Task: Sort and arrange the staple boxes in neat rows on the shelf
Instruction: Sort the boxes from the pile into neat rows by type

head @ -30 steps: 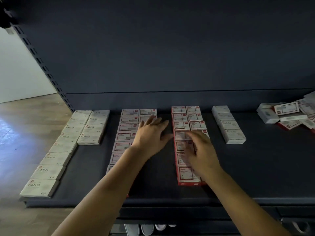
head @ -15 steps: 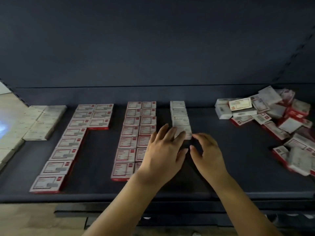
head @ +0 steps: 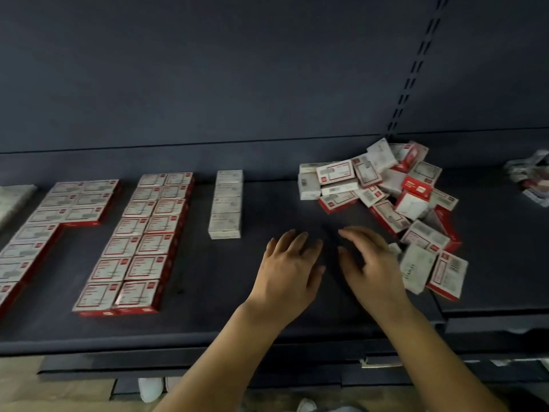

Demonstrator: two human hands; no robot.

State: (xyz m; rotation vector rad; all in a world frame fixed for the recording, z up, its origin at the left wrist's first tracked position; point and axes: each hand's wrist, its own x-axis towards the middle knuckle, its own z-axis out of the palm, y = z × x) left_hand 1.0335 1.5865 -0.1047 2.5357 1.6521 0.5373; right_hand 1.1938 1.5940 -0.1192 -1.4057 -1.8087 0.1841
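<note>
Hovering just left of the jumbled pile of staple boxes (head: 386, 197), left hand (head: 289, 272) and right hand (head: 371, 272) — fingers spread, empty — above the shelf (head: 208, 322).

Fourteen red-edged staple boxes are counted in the double row (head: 139, 242) at centre, laid seven deep in two columns. Four plain white boxes are lined up in the single row (head: 225, 203) beside it. At far left, a partly cropped block of red-edged boxes (head: 62, 209) is seen, and a loose pile (head: 395, 200) at right cannot be counted exactly. Two hands are shown.
</note>
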